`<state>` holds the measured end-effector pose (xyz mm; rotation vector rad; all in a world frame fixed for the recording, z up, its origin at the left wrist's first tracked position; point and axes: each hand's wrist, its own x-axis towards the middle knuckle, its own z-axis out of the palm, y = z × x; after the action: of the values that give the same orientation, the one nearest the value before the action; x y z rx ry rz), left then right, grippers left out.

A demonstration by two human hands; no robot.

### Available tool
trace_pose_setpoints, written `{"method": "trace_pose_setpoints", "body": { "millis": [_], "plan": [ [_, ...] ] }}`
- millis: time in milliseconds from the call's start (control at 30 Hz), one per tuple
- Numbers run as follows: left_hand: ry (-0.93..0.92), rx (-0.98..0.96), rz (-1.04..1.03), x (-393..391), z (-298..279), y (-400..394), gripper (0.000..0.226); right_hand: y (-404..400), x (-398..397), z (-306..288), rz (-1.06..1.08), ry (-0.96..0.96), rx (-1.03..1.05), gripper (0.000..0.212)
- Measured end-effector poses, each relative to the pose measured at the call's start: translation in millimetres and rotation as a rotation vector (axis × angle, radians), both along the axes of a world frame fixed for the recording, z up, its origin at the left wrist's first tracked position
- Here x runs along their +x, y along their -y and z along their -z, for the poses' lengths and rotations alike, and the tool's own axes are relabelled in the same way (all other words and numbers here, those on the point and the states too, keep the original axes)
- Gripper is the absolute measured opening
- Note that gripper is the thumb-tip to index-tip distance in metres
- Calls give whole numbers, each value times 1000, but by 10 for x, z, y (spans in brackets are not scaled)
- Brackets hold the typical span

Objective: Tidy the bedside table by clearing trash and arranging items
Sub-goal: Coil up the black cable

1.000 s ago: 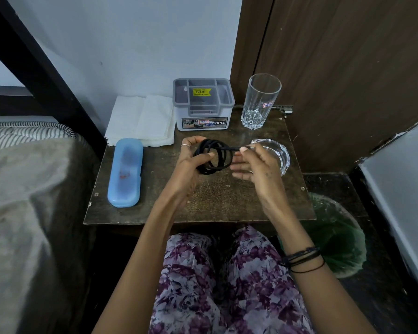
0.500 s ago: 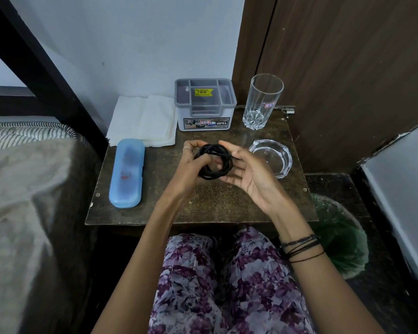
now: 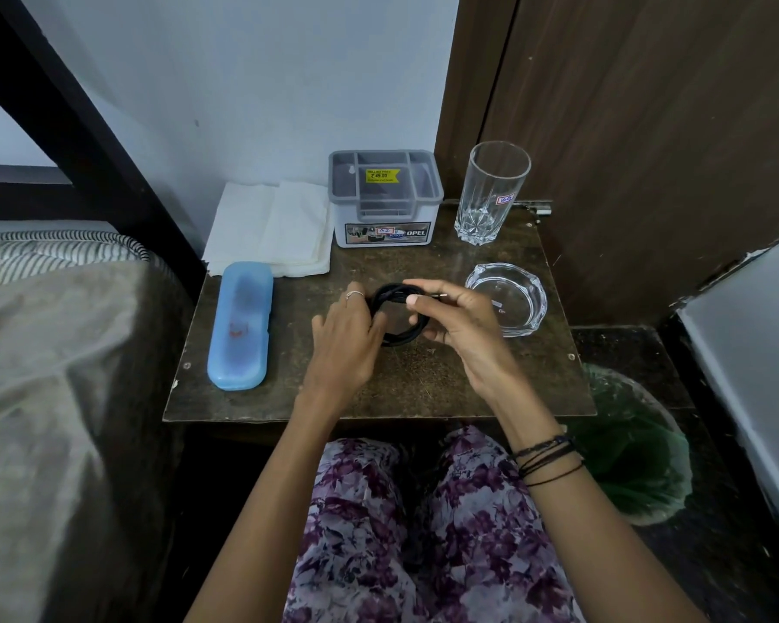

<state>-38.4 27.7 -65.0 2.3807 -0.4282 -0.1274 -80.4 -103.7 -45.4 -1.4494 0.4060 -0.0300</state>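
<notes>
A black cable [image 3: 394, 338] wound into a small coil hangs just above the middle of the dark wooden bedside table [image 3: 423, 388]. My left hand [image 3: 345, 332] grips the coil's left side, palm down. My right hand [image 3: 457, 323] holds the right side and pinches the cable's plug end between thumb and forefinger. Part of the coil is hidden behind my fingers.
On the table: a blue case [image 3: 241, 326] at the left, folded white napkins [image 3: 271, 227], a grey organizer box [image 3: 385, 197], a tall empty glass [image 3: 491, 193], a glass ashtray [image 3: 507, 299]. A green-lined bin [image 3: 635, 447] stands right of the table, a bed [image 3: 59, 375] left.
My right hand has turned over the coil and now pinches the plug end on top. My left hand has rolled palm down. The coil sits slightly lower.
</notes>
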Motion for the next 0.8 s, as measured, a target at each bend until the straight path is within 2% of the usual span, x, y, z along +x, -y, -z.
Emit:
{"method": "trace_pose_setpoints", "body": {
  "millis": [67, 200, 267, 300, 400, 467, 633, 800],
  "plan": [
    [6, 5, -23, -9, 12, -21, 17, -4, 32, 52, -1, -8, -22, 23],
    [156, 209, -126, -8, 67, -40, 32, -75, 143, 139, -7, -15, -48, 19],
    [110, 229, -140, 30, 81, -56, 31, -115, 214, 164, 15, -8, -58, 16],
    [22, 147, -142, 66, 75, -76, 30, -124, 248, 177, 29, -2, -66, 16],
    [-463, -390, -153, 210, 18, -141, 28, -100, 320, 212, 65, 5, -66, 15],
    [-601, -563, -144, 284, 8, -226, 27, -75, 342, 236, 82, 6, -21, 15],
    [-477, -534, -111, 295, 36, -374, 25, -99, 379, 268, 75, 7, -21, 15],
    [-465, -564, -133, 285, 65, -399, 22, -86, 409, 263, 56, 21, -86, 15]
  ]
}}
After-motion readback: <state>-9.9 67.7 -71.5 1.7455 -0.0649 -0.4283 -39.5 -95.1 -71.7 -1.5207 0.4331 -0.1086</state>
